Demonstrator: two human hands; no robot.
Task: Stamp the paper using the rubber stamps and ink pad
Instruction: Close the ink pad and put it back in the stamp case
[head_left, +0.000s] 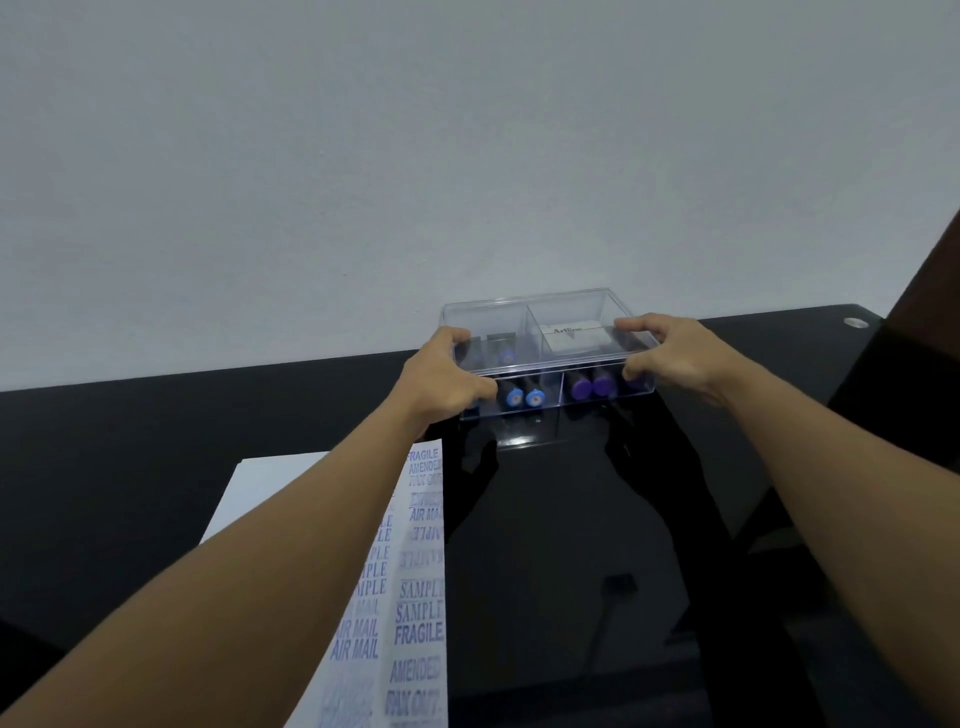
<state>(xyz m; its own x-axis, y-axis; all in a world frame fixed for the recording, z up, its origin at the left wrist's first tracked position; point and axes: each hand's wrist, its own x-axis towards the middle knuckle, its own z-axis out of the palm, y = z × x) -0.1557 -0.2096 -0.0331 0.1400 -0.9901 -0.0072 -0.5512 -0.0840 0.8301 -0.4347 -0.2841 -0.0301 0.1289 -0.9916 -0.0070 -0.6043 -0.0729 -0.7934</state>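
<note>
Stamped paper (415, 597) nearest; both hands clamp clear box (545, 317) w/ stamps (524, 397), ink pad (571, 338).

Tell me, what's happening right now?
Left hand and right hand grip the clear box at both ends. Stamps inside. Stamped paper under left forearm. Nothing blocking.

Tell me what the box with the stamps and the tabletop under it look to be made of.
Clear rectangular box: seemingly hard transparent plastic, glossy; the blue-capped stamps and purple-capped stamps show through its walls. Black tabletop: a smooth, shiny surface, perhaps glass or lacquer, since it mirrors the box and both forearms.
</note>
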